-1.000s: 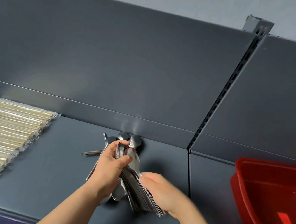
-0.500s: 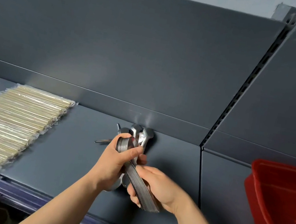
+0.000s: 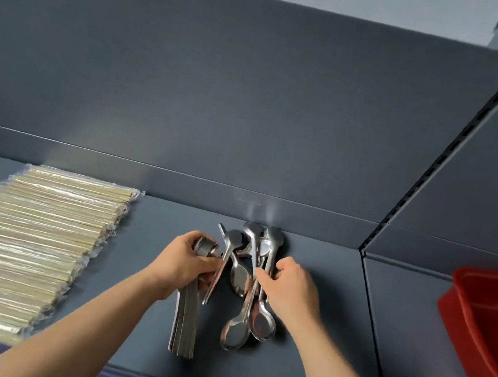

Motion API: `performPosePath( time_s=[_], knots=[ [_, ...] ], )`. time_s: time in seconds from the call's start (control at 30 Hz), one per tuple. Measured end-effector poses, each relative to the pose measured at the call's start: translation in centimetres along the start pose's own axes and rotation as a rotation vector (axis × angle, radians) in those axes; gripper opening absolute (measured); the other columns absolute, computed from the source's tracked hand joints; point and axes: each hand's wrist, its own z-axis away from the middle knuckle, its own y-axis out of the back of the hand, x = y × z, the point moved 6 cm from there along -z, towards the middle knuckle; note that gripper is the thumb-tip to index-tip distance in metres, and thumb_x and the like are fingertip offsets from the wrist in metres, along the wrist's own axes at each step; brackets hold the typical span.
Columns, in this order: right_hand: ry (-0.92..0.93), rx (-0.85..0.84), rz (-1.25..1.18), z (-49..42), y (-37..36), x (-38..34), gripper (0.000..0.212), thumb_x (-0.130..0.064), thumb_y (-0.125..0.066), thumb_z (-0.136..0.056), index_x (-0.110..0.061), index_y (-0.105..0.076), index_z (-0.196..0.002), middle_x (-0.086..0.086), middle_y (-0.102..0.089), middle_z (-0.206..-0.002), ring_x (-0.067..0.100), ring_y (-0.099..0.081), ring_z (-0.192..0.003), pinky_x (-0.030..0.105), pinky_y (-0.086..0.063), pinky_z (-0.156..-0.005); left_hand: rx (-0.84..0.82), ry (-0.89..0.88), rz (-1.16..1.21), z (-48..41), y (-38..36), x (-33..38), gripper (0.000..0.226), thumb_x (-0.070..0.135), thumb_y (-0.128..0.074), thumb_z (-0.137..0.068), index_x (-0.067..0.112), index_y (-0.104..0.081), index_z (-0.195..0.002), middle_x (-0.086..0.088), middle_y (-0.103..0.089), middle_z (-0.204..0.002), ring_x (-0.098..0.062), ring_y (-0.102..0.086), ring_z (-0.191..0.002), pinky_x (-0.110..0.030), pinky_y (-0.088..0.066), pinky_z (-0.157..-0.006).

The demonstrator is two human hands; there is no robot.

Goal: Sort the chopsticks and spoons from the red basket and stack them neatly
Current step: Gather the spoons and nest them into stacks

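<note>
The left hand [image 3: 187,263] curls round a nested stack of steel spoons [image 3: 185,325] to keep them aligned, while the right hand [image 3: 290,288] pinches a handle in the loose pile of steel spoons [image 3: 240,280] on the grey metal shelf [image 3: 322,356].

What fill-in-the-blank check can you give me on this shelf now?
The left hand grips a nested stack of ____.
The right hand reaches into the loose pile, away from the ____ basket.
On the shelf, the wrapped chopsticks lie at the ____.
Missing: spoons; red; left.
</note>
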Motion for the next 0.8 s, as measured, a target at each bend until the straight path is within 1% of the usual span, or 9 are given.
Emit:
performPosePath(
  time_s=[0.13, 0.23, 0.3, 0.37, 0.43, 0.5, 0.57, 0.7, 0.8],
  knots=[
    [-0.125, 0.02, 0.001, -0.9, -0.5, -0.3, 0.04, -0.041, -0.065, -0.082, -0.017, -0.043, -0.059, -0.004, -0.046, -0.055, 0.019, -0.042, -0.051, 0.028, -0.03, -0.046, -0.052, 0.068, -0.039, -1.7, 0.1, -0.4, 0.033, -0.01, -0.075, -0.074, 0.007, -0.06, -0.097, -0.016, -0.068, -0.075, -0.023, -0.063, -0.052, -0.03, -0.053, -0.046],
    [-0.199, 0.004, -0.125, -1.5, -0.8, 0.2, 0.045, -0.025, -0.065, -0.079, -0.012, -0.035, -0.048, -0.003, -0.033, -0.043, 0.015, -0.027, -0.043, 0.026, -0.024, -0.041, -0.077, 0.087, -0.081, -2.6, -0.5, -0.7, 0.034, -0.013, -0.074, -0.072, 0.008, -0.059, -0.096, -0.013, -0.066, -0.07, -0.024, -0.062, -0.05, -0.031, -0.054, -0.047],
    [-0.198, -0.002, -0.239, -1.6, -0.8, 0.4, 0.04, -0.02, -0.067, -0.077, -0.015, -0.039, -0.049, 0.0, -0.032, -0.046, 0.014, -0.024, -0.048, 0.026, -0.022, -0.043, -0.07, 0.068, -0.13, -3.0, -0.7, -0.5, 0.035, -0.01, -0.074, -0.071, 0.008, -0.06, -0.097, -0.011, -0.067, -0.069, -0.022, -0.062, -0.049, -0.032, -0.056, -0.048],
    [-0.183, 0.014, -0.344, -1.3, -0.7, 0.4, 0.028, -0.021, -0.07, -0.078, -0.008, -0.052, -0.059, 0.004, -0.04, -0.054, 0.015, -0.03, -0.053, 0.026, -0.025, -0.048, -0.057, 0.039, -0.189, -3.4, -0.8, -0.2, 0.039, -0.006, -0.077, -0.07, 0.011, -0.059, -0.1, -0.01, -0.067, -0.071, -0.021, -0.063, -0.047, -0.031, -0.055, -0.047],
    [-0.164, 0.053, -0.416, -0.9, -0.2, 0.4, 0.023, -0.021, -0.07, -0.08, -0.003, -0.059, -0.07, 0.001, -0.05, -0.057, 0.012, -0.037, -0.05, 0.023, -0.031, -0.047, -0.061, 0.047, -0.169, -3.7, -0.8, 0.0, 0.044, -0.006, -0.078, -0.069, 0.011, -0.058, -0.104, -0.01, -0.068, -0.072, -0.018, -0.063, -0.046, -0.03, -0.054, -0.046],
    [-0.127, 0.091, -0.432, -0.3, 0.3, 0.0, 0.016, -0.02, -0.067, -0.083, -0.01, -0.059, -0.073, -0.001, -0.06, -0.059, 0.005, -0.04, -0.043, 0.019, -0.033, -0.043, -0.084, 0.098, -0.085, -4.0, -0.7, 0.0, 0.045, -0.007, -0.079, -0.069, 0.007, -0.058, -0.105, -0.012, -0.068, -0.07, -0.02, -0.063, -0.048, -0.03, -0.054, -0.046],
    [-0.069, 0.086, -0.421, 0.3, 0.3, -1.0, 0.011, -0.017, -0.065, -0.083, -0.015, -0.058, -0.075, 0.005, -0.068, -0.064, 0.004, -0.043, -0.042, 0.019, -0.035, -0.043, -0.114, 0.153, -0.01, -4.0, -0.4, -0.1, 0.042, -0.007, -0.08, -0.069, 0.002, -0.058, -0.104, -0.014, -0.068, -0.069, -0.021, -0.064, -0.05, -0.029, -0.054, -0.045],
    [0.053, -0.058, -0.351, 1.2, -1.9, -3.8, 0.021, -0.019, -0.068, -0.082, -0.025, -0.052, -0.07, -0.01, -0.054, -0.046, 0.004, -0.042, -0.042, 0.016, -0.033, -0.046, -0.148, 0.198, 0.122, -3.9, 0.9, -0.6, 0.026, -0.01, -0.076, -0.072, 0.002, -0.059, -0.086, -0.012, -0.063, -0.061, -0.018, -0.059, -0.045, -0.026, -0.05, -0.042],
    [0.085, -0.092, -0.277, 1.2, -3.4, -5.1, 0.027, -0.022, -0.069, -0.084, -0.025, -0.049, -0.066, -0.006, -0.054, -0.052, 0.009, -0.043, -0.048, 0.023, -0.035, -0.05, -0.116, 0.213, 0.224, -3.5, 2.4, -1.2, 0.026, -0.012, -0.074, -0.073, 0.003, -0.057, -0.085, -0.013, -0.062, -0.062, -0.02, -0.059, -0.047, -0.026, -0.05, -0.042]
  ],
)
